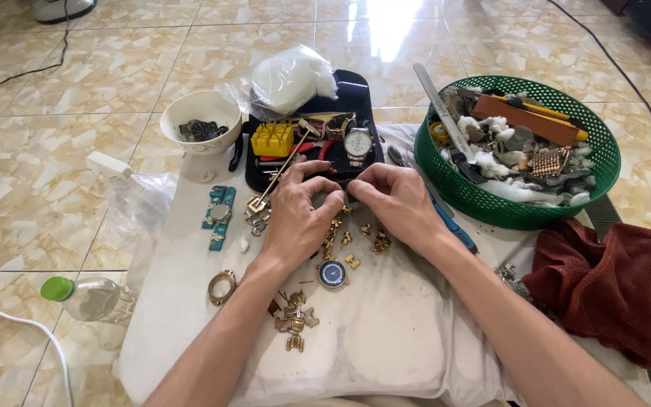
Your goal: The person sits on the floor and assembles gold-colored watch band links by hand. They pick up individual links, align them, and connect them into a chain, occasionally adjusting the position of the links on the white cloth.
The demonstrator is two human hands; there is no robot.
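Note:
My left hand (pixel 299 213) and my right hand (pixel 397 202) meet fingertip to fingertip over a white cloth (pixel 386 339), pinching a small gold watch-band piece (pixel 338 218) that hangs down between them. Several loose gold links (pixel 374 241) lie just below the hands. A blue-faced watch dial (pixel 333 274) rests on the cloth near my left wrist. More gold links (pixel 294 320) and a gold watch case ring (pixel 221 287) lie beside my left forearm. Right behind the hands sits a black tray (pixel 356 94) holding a white-faced wristwatch (pixel 358 142) and a yellow block (pixel 273 139).
A green plastic basket (pixel 604 158) of tools and scraps stands at the right. A dark red towel (pixel 619 286) lies below it. A white bowl (pixel 201 124), a blue holder (pixel 219 216), a plastic bag (pixel 141 211) and a green-capped bottle (pixel 88 296) sit left. A white cable (pixel 28 328) crosses the tiled floor.

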